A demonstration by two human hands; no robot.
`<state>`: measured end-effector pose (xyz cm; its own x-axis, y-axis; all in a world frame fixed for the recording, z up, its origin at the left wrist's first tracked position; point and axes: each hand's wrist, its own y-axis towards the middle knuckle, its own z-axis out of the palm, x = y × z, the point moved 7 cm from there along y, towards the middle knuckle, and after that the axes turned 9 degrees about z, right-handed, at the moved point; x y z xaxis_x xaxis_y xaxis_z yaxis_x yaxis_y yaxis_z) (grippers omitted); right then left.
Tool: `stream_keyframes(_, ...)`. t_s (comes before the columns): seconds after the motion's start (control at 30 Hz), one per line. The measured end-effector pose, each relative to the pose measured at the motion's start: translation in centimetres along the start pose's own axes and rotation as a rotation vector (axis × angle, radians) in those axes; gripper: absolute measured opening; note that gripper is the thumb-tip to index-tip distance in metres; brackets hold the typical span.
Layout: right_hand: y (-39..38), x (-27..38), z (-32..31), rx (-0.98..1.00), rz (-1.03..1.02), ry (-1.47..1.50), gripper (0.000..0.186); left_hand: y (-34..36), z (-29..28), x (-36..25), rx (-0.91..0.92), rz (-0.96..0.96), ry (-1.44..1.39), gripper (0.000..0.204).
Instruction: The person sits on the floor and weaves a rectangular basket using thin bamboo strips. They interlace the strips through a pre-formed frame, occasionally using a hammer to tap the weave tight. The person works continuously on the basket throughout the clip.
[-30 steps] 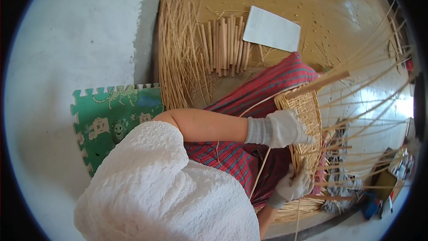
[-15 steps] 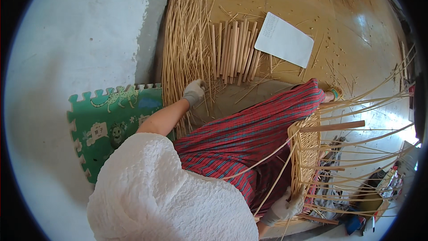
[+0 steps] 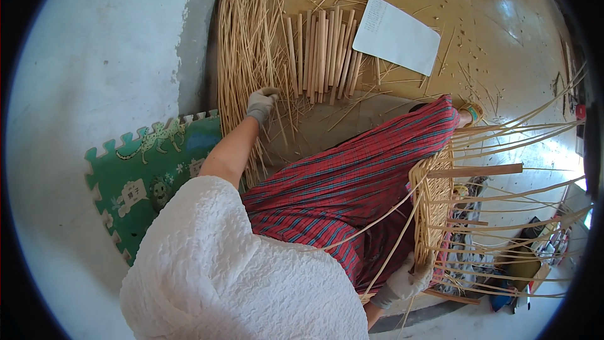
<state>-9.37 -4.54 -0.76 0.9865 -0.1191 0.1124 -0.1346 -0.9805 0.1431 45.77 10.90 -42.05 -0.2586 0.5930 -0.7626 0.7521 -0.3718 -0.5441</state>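
Note:
My left hand (image 3: 262, 102), in a pale work glove, is at the near right edge of a long bundle of thin wicker rods (image 3: 242, 38). Its fingers are curled closed; what they hold, if anything, is too small to make out. At the lower right, my right hand (image 3: 406, 282), also gloved, grips the edge of a partly woven wicker basket (image 3: 434, 205). Long loose rods (image 3: 509, 198) fan out from the basket to the right. A flat wooden slat (image 3: 475, 171) sticks out of its side. Red checked cloth (image 3: 340, 170) covers my lap beside the basket.
Several short wooden sticks (image 3: 324, 57) lie in a row beyond my left hand, beside a white sheet (image 3: 397, 37). Green foam mats (image 3: 151, 170) lie at the left by a pale wall (image 3: 107, 44). Assorted items (image 3: 535, 252) clutter the floor at the right.
The whole view has shifted a little. My left hand has moved slightly farther away along the rod bundle. My right hand stays on the basket's edge.

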Motion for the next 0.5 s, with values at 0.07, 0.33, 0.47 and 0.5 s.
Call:
stream_keyframes(0.07,0.1,0.2,-0.1,0.006,-0.028,-0.009,0.051,-0.1,-1.2,-0.4,-0.072,0.009,-0.187,0.042)
stream_keyframes(0.33,0.1,-1.3,0.9,-0.077,-0.168,-0.118,0.051,-2.4,-4.8,-4.2,-0.062,-0.038,-0.053,0.040)
stream_keyframes(0.47,-0.1,0.8,-0.3,-0.053,-0.234,-0.045,0.051,-6.3,-3.4,-13.8,0.145,-0.030,-0.333,0.033)
stream_keyframes(0.5,-0.3,1.7,-0.6,-0.056,-0.266,-0.006,0.050,-7.1,-2.6,-16.3,0.198,0.008,-0.415,0.033)
